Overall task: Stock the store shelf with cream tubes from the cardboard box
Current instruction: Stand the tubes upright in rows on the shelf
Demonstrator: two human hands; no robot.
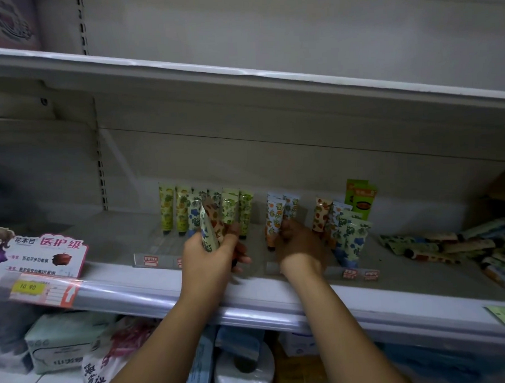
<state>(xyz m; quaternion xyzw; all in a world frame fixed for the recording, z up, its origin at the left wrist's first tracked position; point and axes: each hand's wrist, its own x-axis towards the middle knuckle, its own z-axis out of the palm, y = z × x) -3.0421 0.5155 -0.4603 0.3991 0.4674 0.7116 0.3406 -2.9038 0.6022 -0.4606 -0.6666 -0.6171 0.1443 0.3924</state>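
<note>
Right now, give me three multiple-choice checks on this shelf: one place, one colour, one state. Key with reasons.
1. On the shelf, the loose tube pile lies: A left end; B right end; C centre.
2. The carton at the back is: A green; B pink; C black.
3. The left hand: A empty; B holds tubes; C flat on the shelf.
Key: 1 B, tubes lie heaped by the right edge. 2 A, its faces are green. 3 B, patterned tubes stick up from its grip.
</note>
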